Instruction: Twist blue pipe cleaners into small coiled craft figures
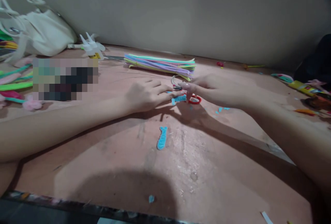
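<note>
Left hand [147,94] reaching across pink table [212,169], fingers extended, pinching blue fuzzy piece [179,98] at fingertips. Right hand [210,88] meeting it from opposite side, fingers curled closed through red-handled scissors [193,99]; blades hidden, blurred. Blue piece lying between both hands, mid-table. Second blue cut shape [162,138] lying flat nearer camera, apart from hands. Pastel pipe-cleaner bundle [160,63] lying behind hands. White bag [43,32] sitting far left.

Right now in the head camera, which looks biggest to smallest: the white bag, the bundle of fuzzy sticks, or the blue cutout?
1. White bag, biggest, though partly cut off.
2. Bundle of fuzzy sticks.
3. Blue cutout, smallest, even though it lies nearest the camera.
</note>
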`<state>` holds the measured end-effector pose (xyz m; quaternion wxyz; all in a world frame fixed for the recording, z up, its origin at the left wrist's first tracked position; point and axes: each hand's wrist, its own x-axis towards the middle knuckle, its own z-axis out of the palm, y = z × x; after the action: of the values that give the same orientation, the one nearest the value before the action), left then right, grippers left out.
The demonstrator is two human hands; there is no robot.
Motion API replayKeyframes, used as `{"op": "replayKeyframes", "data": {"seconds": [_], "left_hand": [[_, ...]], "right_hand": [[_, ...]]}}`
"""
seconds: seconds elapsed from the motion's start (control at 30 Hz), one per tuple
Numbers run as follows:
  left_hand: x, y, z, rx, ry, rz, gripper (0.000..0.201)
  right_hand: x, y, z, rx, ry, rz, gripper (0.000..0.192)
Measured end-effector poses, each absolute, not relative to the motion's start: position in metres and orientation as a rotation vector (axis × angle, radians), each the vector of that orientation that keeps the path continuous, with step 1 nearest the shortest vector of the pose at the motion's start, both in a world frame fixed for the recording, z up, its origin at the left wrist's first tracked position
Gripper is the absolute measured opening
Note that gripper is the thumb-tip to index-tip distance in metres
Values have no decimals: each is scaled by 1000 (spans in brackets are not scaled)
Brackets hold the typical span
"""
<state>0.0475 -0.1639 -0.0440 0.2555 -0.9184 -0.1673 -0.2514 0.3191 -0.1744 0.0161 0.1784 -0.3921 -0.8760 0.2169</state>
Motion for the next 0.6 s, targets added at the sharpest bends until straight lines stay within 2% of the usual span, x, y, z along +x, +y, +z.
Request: {"op": "replayKeyframes", "data": {"seconds": [0.1,0.2,0.33,0.6], "left_hand": [[44,-164,-34,-2493,-526,-548,41],[41,-162,-35,-2530,-545,-488,48],[42,-157,-48,-2617,-637,-689,68],[50,-165,-49,-2686,-715,-813,60]], "right_hand": [[303,-189,1,-1010,-2288,1214,63],[291,-197,-20,-1019,-1873,1359,48],[288,-200,-37,-971,-1760,1215,42],[293,-193,-52,-930,-2016,683,51]]}}
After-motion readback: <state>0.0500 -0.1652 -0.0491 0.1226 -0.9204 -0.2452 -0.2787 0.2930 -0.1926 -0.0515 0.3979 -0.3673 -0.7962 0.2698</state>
